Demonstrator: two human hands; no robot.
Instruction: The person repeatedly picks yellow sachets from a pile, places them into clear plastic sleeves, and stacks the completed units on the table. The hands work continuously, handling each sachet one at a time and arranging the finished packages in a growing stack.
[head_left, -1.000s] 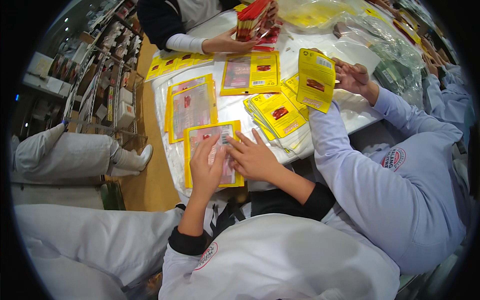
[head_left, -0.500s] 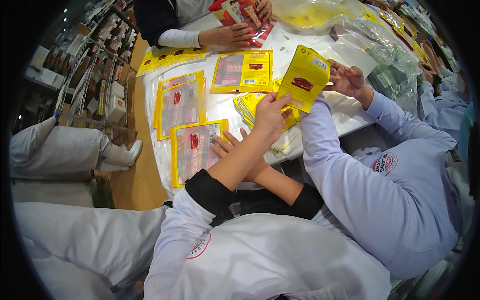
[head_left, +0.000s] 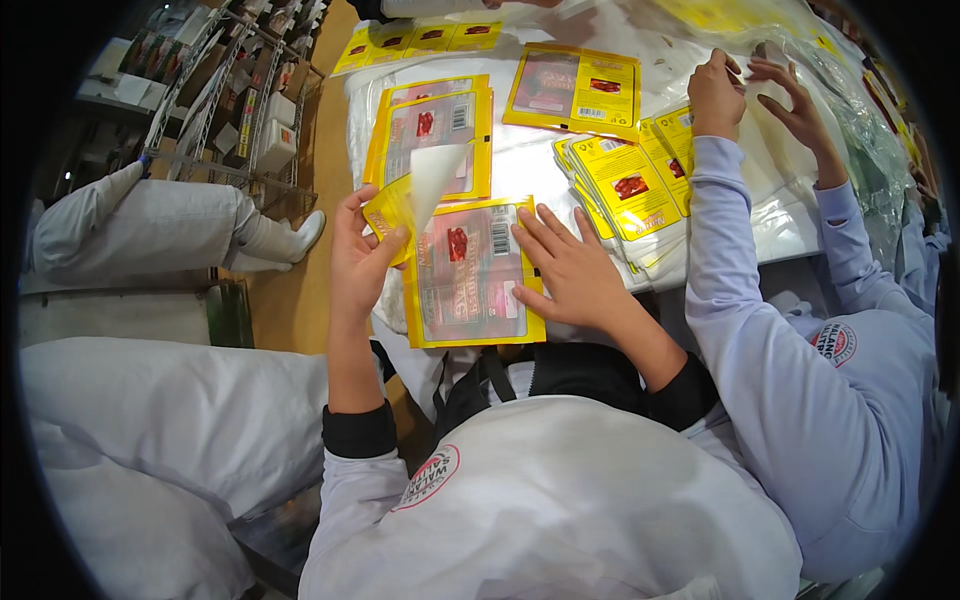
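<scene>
My left hand (head_left: 362,250) pinches the edge of a yellow printed card (head_left: 392,208), which curls up and shows its white back. The card is over the upper left side of a clear pouch with yellow borders (head_left: 465,290). This pouch lies flat at the table's near edge. On its right side rests my right hand (head_left: 575,268), open, fingers spread and holding nothing. Just beyond are two overlapping similar pouches (head_left: 425,125). A stack of yellow cards (head_left: 630,190) sits to the right of my right hand.
Another yellow-bordered pouch (head_left: 570,90) lies farther back. A row of yellow cards (head_left: 430,40) is at the far left. On the right, a co-worker's hands (head_left: 718,95) are raised above the table. Clear plastic sheeting (head_left: 850,130) is heaped beyond. Shelving (head_left: 240,100) stands across the floor at left.
My crossed arms have uncrossed. My left hand has carried the card from beside the co-worker leftward to the near pouch. My right hand has moved to the pouch's right side. The view has shifted.
</scene>
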